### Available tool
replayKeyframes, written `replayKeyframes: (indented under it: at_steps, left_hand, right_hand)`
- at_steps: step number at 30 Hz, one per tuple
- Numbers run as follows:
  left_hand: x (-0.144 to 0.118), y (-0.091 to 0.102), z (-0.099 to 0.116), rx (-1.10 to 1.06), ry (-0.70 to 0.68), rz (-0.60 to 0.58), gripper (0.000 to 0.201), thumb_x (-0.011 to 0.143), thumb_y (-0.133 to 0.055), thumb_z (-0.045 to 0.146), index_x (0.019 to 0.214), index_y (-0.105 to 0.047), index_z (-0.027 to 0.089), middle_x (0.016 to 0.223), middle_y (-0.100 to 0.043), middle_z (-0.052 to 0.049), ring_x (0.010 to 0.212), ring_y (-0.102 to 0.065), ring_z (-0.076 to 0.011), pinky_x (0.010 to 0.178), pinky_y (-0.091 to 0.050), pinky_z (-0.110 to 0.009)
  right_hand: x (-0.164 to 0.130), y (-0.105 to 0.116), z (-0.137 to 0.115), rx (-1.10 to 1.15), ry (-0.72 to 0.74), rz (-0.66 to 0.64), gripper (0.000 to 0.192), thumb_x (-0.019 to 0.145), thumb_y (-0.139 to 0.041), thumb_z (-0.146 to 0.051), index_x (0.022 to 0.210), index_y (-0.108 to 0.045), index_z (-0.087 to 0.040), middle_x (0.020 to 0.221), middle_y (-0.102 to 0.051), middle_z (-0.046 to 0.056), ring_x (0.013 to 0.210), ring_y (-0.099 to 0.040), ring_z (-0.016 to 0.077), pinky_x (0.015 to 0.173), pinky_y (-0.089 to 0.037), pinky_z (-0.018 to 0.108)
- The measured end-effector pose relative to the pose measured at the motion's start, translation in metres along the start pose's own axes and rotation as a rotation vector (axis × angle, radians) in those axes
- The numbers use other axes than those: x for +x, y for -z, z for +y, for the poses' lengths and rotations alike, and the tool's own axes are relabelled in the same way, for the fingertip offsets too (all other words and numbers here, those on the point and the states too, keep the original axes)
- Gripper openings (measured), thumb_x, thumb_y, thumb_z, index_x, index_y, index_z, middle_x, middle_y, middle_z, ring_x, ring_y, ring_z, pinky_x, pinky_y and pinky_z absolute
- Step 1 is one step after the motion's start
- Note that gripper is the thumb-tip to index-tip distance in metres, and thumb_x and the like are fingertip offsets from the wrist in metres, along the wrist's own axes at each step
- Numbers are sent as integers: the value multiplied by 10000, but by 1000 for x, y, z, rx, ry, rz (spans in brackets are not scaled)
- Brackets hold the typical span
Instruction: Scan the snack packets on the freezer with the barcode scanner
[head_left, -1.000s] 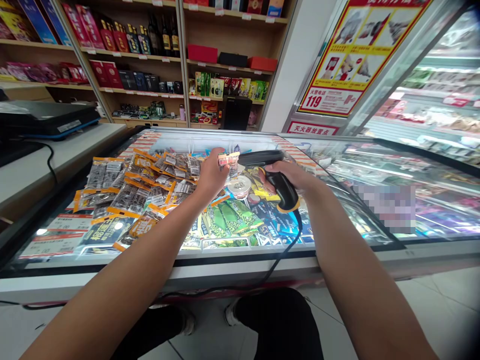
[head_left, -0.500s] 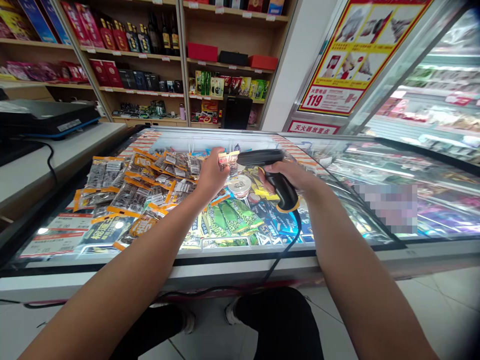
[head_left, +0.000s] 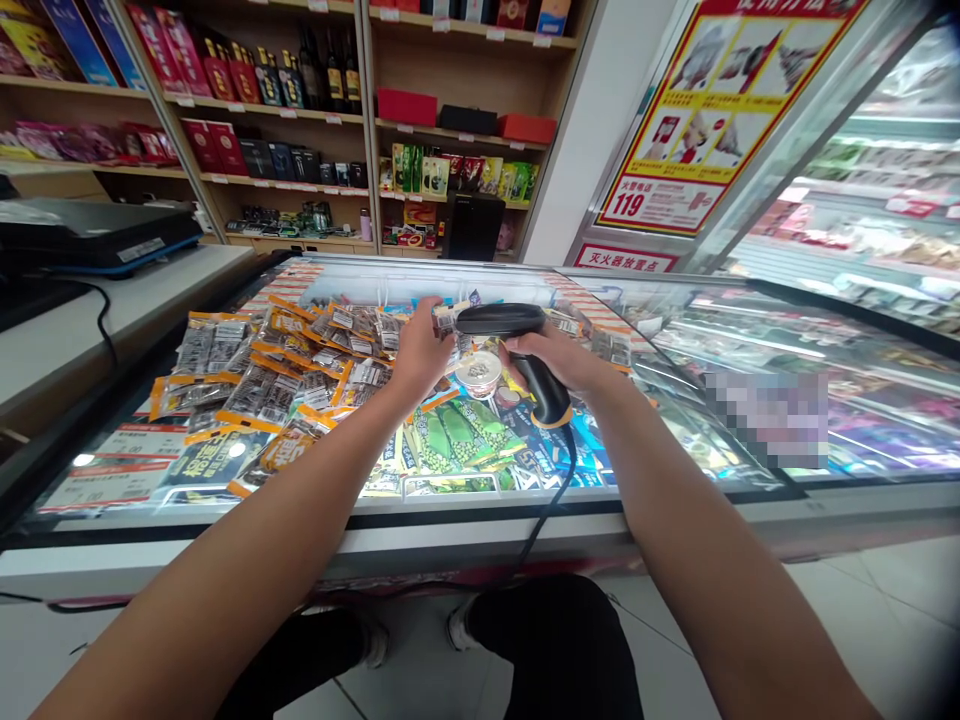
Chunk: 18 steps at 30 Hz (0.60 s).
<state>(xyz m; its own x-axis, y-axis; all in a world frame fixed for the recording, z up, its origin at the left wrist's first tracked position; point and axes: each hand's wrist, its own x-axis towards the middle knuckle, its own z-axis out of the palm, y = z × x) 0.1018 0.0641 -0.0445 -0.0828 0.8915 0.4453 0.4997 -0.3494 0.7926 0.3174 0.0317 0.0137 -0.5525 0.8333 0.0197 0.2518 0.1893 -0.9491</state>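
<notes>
Centrally in the frame, a small snack packet [head_left: 448,318] is pinched in the fingers [head_left: 433,312] of the left hand [head_left: 418,352], and a black barcode scanner [head_left: 517,350] is clamped in the right hand [head_left: 555,355], its head almost touching the packet. At so close a range the code could be missed, or the packet tilted away and the read spoiled. The scanner's cable [head_left: 551,495] could be snagged on the freezer lid's [head_left: 675,420] edge. Both forearms are stretched forward and converge over the glass, beside the heap of orange-edged packets [head_left: 262,385] at left.
</notes>
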Motion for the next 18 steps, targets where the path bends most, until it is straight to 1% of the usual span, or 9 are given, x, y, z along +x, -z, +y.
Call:
replayKeyframes:
  at_steps: [3,5,7,9,10,12,14,16,18]
  left_hand:
    - [-1,0,0,-7,-9,-6,536,876,-662,141,1396,-537,175,950,-672,-75,906,-649,-226,808,-496,-354]
    - [0,1,0,-7,-4,6,518,889,-635,153,1396,-534,176,934,-671,-71,890,-656,-233,827,-509,-369]
    - [4,6,3,3,25,40,519,919,-571,160,1434,-500,159,850,-654,-58,810,-654,-235,821,-520,-382]
    - [8,16,8,56,65,71,559,946,-495,154,1500,-430,117,779,-635,-59,746,-648,-247,811,-525,-398]
    - [11,23,10,111,82,71,586,953,-471,153,1531,-392,96,775,-640,-73,748,-655,-262,815,-526,-408]
    - [14,38,14,297,88,19,611,956,-473,168,1552,-374,75,861,-680,-143,859,-688,-321,875,-521,-453]
    - [13,51,16,553,73,-73,562,938,-514,176,1485,-461,56,1030,-696,-248,1081,-668,-416,981,-482,-537]
    - [9,59,17,751,51,-104,480,916,-550,172,1382,-550,55,1231,-635,-323,1261,-571,-490,1047,-425,-611]
    - [4,59,20,841,0,-88,436,910,-562,171,1334,-577,72,1358,-554,-336,1327,-503,-509,1058,-407,-628]
  right_hand:
    - [2,-1,-1,18,-12,30,231,834,-646,-424,764,-628,-205,537,-603,42,471,-535,178,484,-457,307]
    - [5,2,0,38,-29,96,212,805,-658,-414,779,-629,-205,564,-610,44,497,-543,179,496,-456,304]
    - [11,12,7,52,-38,231,211,794,-649,-413,800,-633,-203,610,-623,47,538,-551,178,524,-452,298]
    - [16,29,20,22,-36,428,222,801,-626,-425,813,-640,-203,692,-649,59,625,-581,188,578,-459,293]
    - [19,39,27,-24,-31,543,227,804,-616,-430,816,-642,-205,749,-670,69,691,-604,199,615,-463,290]
    - [22,57,41,-175,-109,707,256,814,-598,-457,828,-652,-207,839,-700,86,777,-622,224,665,-453,304]
    - [23,70,51,-314,-228,798,320,828,-584,-518,861,-659,-209,860,-698,93,784,-612,245,661,-417,327]
    - [23,77,57,-390,-324,820,379,848,-555,-574,881,-649,-208,865,-696,99,784,-606,259,668,-395,346]
    - [24,82,62,-408,-384,799,415,868,-518,-606,885,-634,-208,897,-706,108,816,-614,270,708,-399,355]
